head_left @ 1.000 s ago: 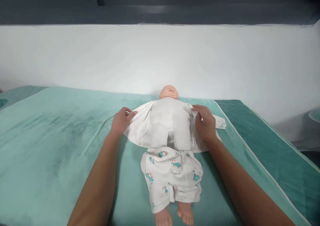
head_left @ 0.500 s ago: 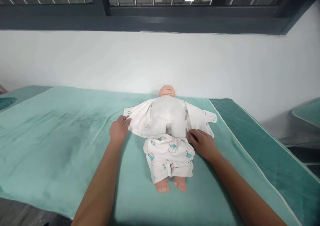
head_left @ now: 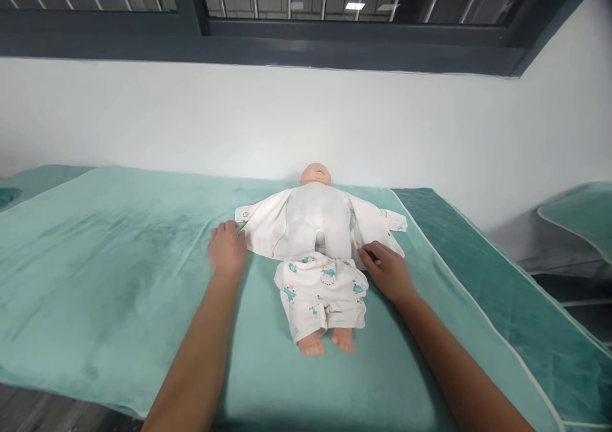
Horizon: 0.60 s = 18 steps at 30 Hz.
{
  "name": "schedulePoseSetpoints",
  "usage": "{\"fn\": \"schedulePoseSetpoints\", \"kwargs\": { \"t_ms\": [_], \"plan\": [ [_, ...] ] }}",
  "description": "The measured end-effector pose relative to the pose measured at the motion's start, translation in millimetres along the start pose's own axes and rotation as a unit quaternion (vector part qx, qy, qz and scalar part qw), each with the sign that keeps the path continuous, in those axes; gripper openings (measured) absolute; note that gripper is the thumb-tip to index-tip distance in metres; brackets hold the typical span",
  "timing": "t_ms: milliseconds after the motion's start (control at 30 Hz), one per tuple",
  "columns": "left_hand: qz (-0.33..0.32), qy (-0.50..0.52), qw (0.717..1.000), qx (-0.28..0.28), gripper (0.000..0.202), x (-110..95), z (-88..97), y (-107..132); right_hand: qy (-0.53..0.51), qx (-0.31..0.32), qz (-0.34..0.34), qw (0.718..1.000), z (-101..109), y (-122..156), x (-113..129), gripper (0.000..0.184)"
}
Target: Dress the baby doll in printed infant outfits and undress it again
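A baby doll (head_left: pixel 316 218) lies on its back on a teal sheet (head_left: pixel 119 260), head toward the wall. Its white top (head_left: pixel 265 228) is spread open to both sides, baring a white cloth torso. Printed white trousers (head_left: pixel 320 292) cover its legs, and its bare feet point toward me. My left hand (head_left: pixel 227 250) rests at the left flap's edge, fingers curled on the cloth. Fingers together, my right hand (head_left: pixel 388 273) presses on the lower edge of the right flap, beside the doll's hip.
The sheet covers a wide padded table against a white wall (head_left: pixel 430 126) under a dark window frame. A darker teal strip (head_left: pixel 502 292) runs along the right side. Another teal-covered surface (head_left: pixel 583 215) shows at far right. Bare floor shows at the lower left.
My right hand slid from the doll's shoulder down to its hip. My left hand dropped slightly along the left flap. My view pulled back, showing the whole doll.
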<state>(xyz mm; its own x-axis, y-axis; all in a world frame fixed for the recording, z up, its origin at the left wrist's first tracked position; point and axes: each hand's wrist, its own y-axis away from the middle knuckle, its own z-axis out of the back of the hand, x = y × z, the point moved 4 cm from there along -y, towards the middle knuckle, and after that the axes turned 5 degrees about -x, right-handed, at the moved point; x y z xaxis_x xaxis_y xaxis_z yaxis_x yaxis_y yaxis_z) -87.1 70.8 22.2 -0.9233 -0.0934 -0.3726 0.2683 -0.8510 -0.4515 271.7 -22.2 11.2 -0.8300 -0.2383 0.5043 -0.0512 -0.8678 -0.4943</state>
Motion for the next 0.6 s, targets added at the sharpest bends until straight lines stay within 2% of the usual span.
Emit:
{"fn": "schedulePoseSetpoints", "kwargs": {
  "t_ms": [67, 100, 133, 200, 267, 300, 367, 500, 600],
  "plan": [
    [-0.049, 0.098, 0.993, -0.047, 0.023, -14, 5.8, 5, -0.126, -0.009, -0.01, 0.992, 1, 0, 7, 0.025],
    [-0.059, 0.169, 0.983, -0.034, 0.022, -22, 7.1, 10, -0.18, -0.003, -0.017, 0.984, 0, 1, 10, 0.024],
    [-0.062, 0.248, 0.967, 0.007, 0.022, -31, 7.0, 15, -0.225, 0.009, -0.022, 0.974, -1, 2, 13, 0.022],
    [-0.07, 0.384, 0.91, 0.14, 0.022, -50, 5.5, 30, -0.292, 0.045, -0.022, 0.955, -5, 4, 19, 0.018],
    [-0.098, 0.454, 0.85, 0.249, 0.021, -68, 8.4, 45, -0.339, 0.081, -0.021, 0.937, -8, 6, 22, 0.015],
    [-0.116, 0.47, 0.829, 0.28, 0.02, -74, 11.5, 50, -0.356, 0.097, -0.022, 0.929, -9, 6, 22, 0.014],
    [-0.145, 0.485, 0.804, 0.313, 0.018, -80, 18.5, 57, -0.379, 0.132, -0.02, 0.916, -10, 7, 20, 0.014],
    [-0.18, 0.478, 0.772, 0.378, 0.018, -79, 27.8, 58, -0.394, 0.195, 0.001, 0.898, -8, 7, 17, 0.017],
    [-0.192, 0.47, 0.749, 0.425, 0.022, -75, 30.3, 57, -0.398, 0.213, 0.0, 0.892, -7, 7, 17, 0.019]
  ]
}}
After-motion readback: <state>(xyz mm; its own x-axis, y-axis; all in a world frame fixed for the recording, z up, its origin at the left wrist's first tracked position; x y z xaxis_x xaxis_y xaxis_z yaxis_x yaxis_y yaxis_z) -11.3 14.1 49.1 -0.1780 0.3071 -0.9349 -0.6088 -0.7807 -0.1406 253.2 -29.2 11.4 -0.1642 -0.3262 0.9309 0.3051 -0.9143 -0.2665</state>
